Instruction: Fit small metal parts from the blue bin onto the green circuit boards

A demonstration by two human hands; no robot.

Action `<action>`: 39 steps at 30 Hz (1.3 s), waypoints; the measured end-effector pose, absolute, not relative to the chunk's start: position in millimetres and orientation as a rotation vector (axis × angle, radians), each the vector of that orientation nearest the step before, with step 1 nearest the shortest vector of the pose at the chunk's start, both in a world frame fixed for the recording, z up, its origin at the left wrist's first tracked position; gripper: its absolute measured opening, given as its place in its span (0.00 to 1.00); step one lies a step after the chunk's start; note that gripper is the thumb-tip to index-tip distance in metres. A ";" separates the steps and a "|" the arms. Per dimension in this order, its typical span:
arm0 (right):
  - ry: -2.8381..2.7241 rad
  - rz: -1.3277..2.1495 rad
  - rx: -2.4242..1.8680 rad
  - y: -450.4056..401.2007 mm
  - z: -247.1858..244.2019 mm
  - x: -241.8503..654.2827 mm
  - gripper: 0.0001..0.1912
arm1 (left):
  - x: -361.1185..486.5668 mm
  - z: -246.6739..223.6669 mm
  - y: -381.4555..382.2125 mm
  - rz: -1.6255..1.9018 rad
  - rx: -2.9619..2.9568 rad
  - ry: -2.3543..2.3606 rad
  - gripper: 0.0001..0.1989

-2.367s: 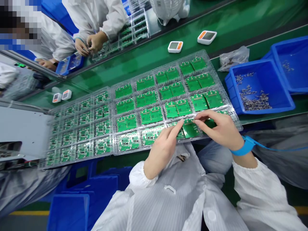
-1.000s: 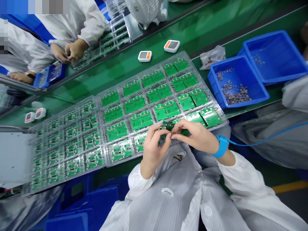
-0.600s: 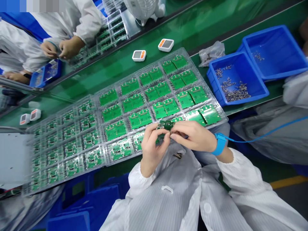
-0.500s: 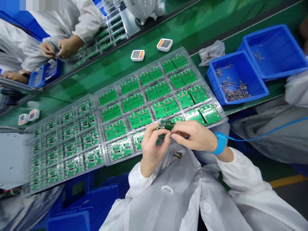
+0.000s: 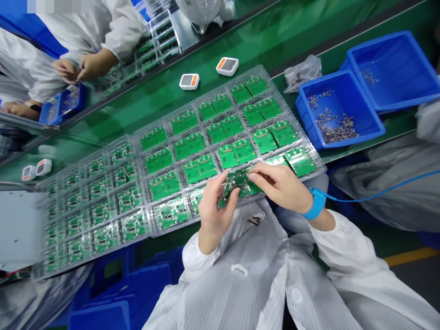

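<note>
A green circuit board (image 5: pixel 234 180) is held up, tilted, above the front edge of the clear plastic tray (image 5: pixel 321 171). My left hand (image 5: pixel 216 206) grips it by its edges between thumb and fingers. My right hand (image 5: pixel 282 187) has thumb and forefinger pinched together close to the board's right edge; whatever sits between those fingertips is too small to make out. A blue wrist strap (image 5: pixel 315 204) with a blue cord is on my right wrist. Behind and around my hands, more green boards (image 5: pixel 237 152) lie in pairs in the tray's compartments.
A second tray of boards (image 5: pixel 129 200) adjoins on the left. At right stand a blue bin (image 5: pixel 311 123) of small metal parts, another blue bin (image 5: pixel 405 68) and a plastic bag (image 5: pixel 304 73). White-and-orange timers (image 5: pixel 189 81) sit behind the tray. Co-workers' hands (image 5: pixel 91 66) work across the bench.
My right hand's fingertips have moved up and right, away from my left thumb, to the board's right side. The board has turned more upright and more of its face shows.
</note>
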State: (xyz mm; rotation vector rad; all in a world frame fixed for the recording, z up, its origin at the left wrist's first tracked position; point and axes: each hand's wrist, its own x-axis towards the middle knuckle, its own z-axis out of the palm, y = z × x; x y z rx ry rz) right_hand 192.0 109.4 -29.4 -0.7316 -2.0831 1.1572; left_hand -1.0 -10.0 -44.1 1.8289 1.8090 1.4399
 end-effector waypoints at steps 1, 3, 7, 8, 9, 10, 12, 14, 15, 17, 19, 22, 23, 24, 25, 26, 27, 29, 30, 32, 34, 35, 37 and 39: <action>-2.084 1.159 -0.739 109.4 -29.3 191.9 0.16 | -1.2 -44.9 -10.5 1.436 1.828 1.793 0.25; -2.087 1.169 -0.751 109.5 -28.9 192.0 0.16 | -1.3 -45.9 -11.2 1.438 1.834 1.766 0.22; -2.084 1.189 -0.755 110.2 -28.5 192.2 0.16 | -0.3 -45.5 -10.7 1.408 1.900 1.709 0.23; -2.085 1.193 -0.755 110.5 -28.4 192.2 0.17 | -0.1 -45.0 -10.3 1.393 1.916 1.695 0.23; -2.085 1.197 -0.755 110.9 -28.3 192.1 0.17 | -0.1 -44.5 -10.0 1.379 1.929 1.685 0.23; -2.085 1.201 -0.753 111.2 -28.2 192.0 0.17 | -0.3 -44.0 -9.7 1.370 1.943 1.676 0.23; -2.085 1.209 -0.754 111.8 -27.8 191.9 0.17 | -0.9 -43.3 -9.5 1.365 1.964 1.663 0.23; -2.083 1.217 -0.754 112.2 -27.5 191.8 0.16 | -1.7 -42.7 -9.6 1.362 1.979 1.648 0.23; -2.081 1.221 -0.752 112.4 -27.4 191.8 0.16 | -2.1 -42.5 -9.6 1.364 1.983 1.640 0.23; -2.075 1.228 -0.747 112.6 -27.3 191.9 0.17 | -2.6 -42.1 -9.8 1.368 1.983 1.624 0.25; -2.071 1.240 -0.748 112.7 -27.1 192.1 0.17 | -2.8 -42.0 -10.1 1.377 1.978 1.613 0.25; -2.053 1.277 -0.766 112.2 -26.3 192.5 0.16 | -2.7 -42.9 -11.3 1.388 1.966 1.624 0.25; -2.039 1.292 -0.774 111.9 -26.0 192.7 0.15 | -2.6 -43.3 -11.8 1.396 1.959 1.634 0.24; -2.018 1.306 -0.781 111.5 -25.9 192.8 0.14 | -2.4 -43.6 -12.5 1.406 1.947 1.644 0.24; -1.991 1.319 -0.787 111.1 -26.0 192.9 0.13 | -2.1 -43.8 -13.1 1.417 1.928 1.655 0.23; -1.958 1.325 -0.789 110.7 -26.4 192.8 0.11 | -1.7 -43.7 -13.7 1.428 1.908 1.664 0.22; -1.926 1.321 -0.786 110.4 -27.1 192.6 0.09 | -1.2 -43.3 -14.2 1.440 1.886 1.670 0.21; -1.883 1.255 -0.740 110.2 -29.5 191.6 0.08 | 0.1 -41.5 -14.8 1.470 1.849 1.675 0.21; -1.871 1.184 -0.690 110.4 -30.9 190.9 0.07 | 1.0 -40.3 -14.9 1.491 1.838 1.666 0.21; -1.858 1.006 -0.565 111.4 -33.7 189.5 0.04 | 2.8 -37.7 -15.1 1.528 1.819 1.627 0.22; -1.844 0.856 -0.464 112.5 -35.8 188.7 0.04 | 4.6 -35.6 -15.7 1.555 1.792 1.565 0.24; -1.841 0.810 -0.437 112.9 -36.4 188.6 0.04 | 5.3 -35.0 -16.3 1.566 1.775 1.531 0.26; -1.841 0.753 -0.417 113.2 -36.7 189.0 0.06 | 6.4 -34.9 -17.8 1.590 1.750 1.474 0.28; -1.843 0.716 -0.403 113.0 -36.4 189.6 0.06 | 7.0 -35.9 -19.7 1.606 1.743 1.449 0.30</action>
